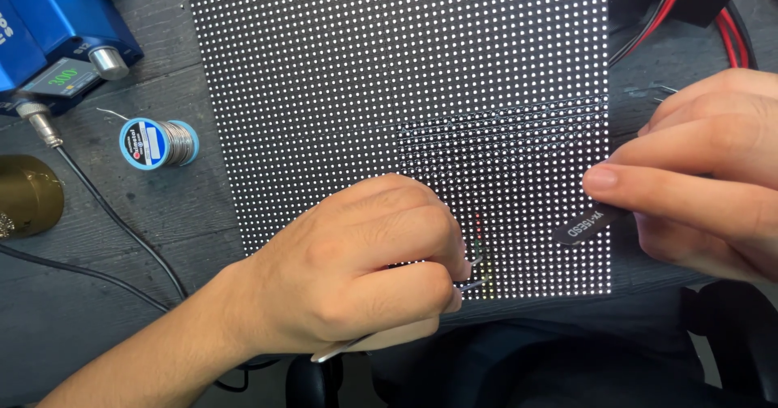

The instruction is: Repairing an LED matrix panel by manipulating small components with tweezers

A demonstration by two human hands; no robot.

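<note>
A black panel (pixel 397 92) covered in rows of small lit white dots lies flat on a dark grey wooden table (pixel 186 205), its near edge close to the person's body; one block of dots on its right half looks dimmer and slightly out of line with the rest.

The left hand (pixel 356 266) rests on the lower part of the panel, fingers curled and pressed together around a pair of thin metal tweezers (pixel 478 272); the tips stick out past the fingers and sit on the panel near its bottom edge, just below a short column of red and green dots (pixel 478 228); the back end of the tweezers shows beneath the hand.

The right hand (pixel 705 169) comes in from the right edge of the panel; thumb and fingers pinch a flat black tool (pixel 587 226) with pale lettering, whose free end lies over the lit dots near the panel's right side; the two hands are near each other but apart.

To the left on the table sit a spool of solder wire (pixel 158 142), a blue station (pixel 57 35) with knobs and a small display, and a brass-coloured round object (pixel 28 196); black cables (pixel 121 226) trail across the wood; red and black wires (pixel 673 7) lie at the upper right.
</note>
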